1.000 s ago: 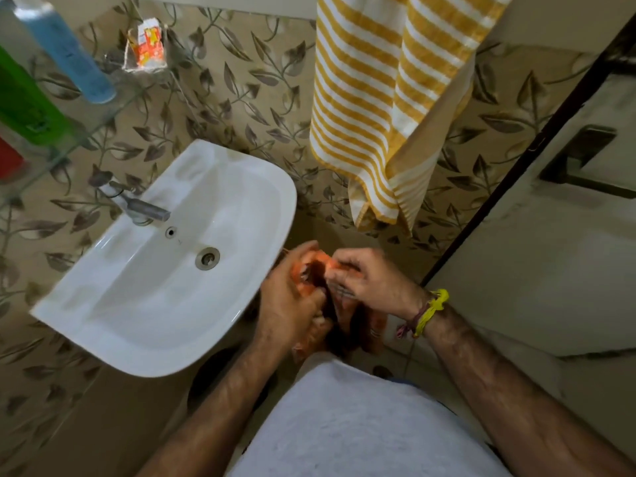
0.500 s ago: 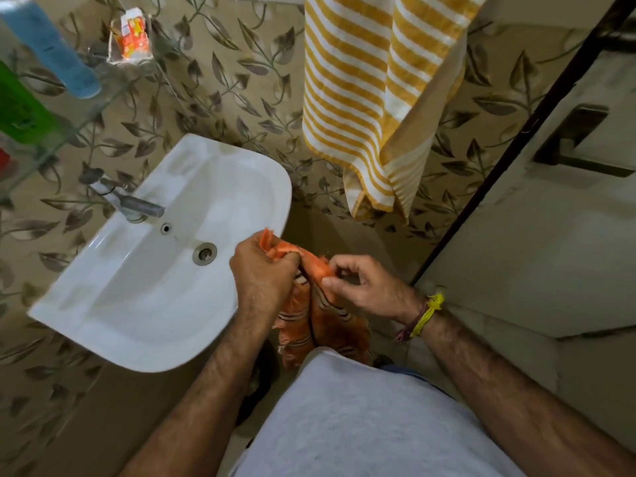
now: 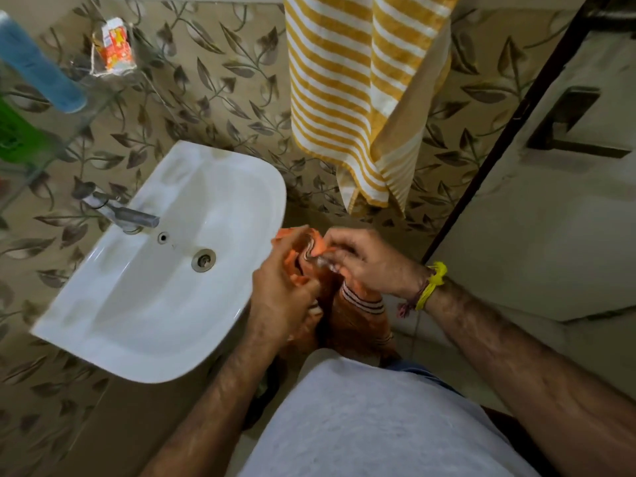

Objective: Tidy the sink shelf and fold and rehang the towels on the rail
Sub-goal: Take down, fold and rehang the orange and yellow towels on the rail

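Observation:
An orange towel (image 3: 358, 315) with dark and white stripes hangs bunched in front of my body, just right of the white sink (image 3: 144, 297). My left hand (image 3: 282, 290) grips its upper edge. My right hand (image 3: 368, 263) pinches the same edge close beside it, fingers touching the cloth. A yellow-and-white striped towel (image 3: 347, 91) hangs on the wall above, its rail out of view. The glass shelf (image 3: 86, 98) at upper left carries a blue bottle (image 3: 38, 70), a green bottle (image 3: 17, 132) and a small orange-and-white packet (image 3: 115, 46).
A metal tap (image 3: 127, 213) juts over the basin from the leaf-patterned wall. A dark door frame (image 3: 509, 125) and a pale door with a dark handle (image 3: 571, 122) stand at the right. My grey shirt fills the bottom.
My hands had spread apart along the orange towel's edge half a second ago. They have come back together, bunching the cloth between them. The view has shifted slightly.

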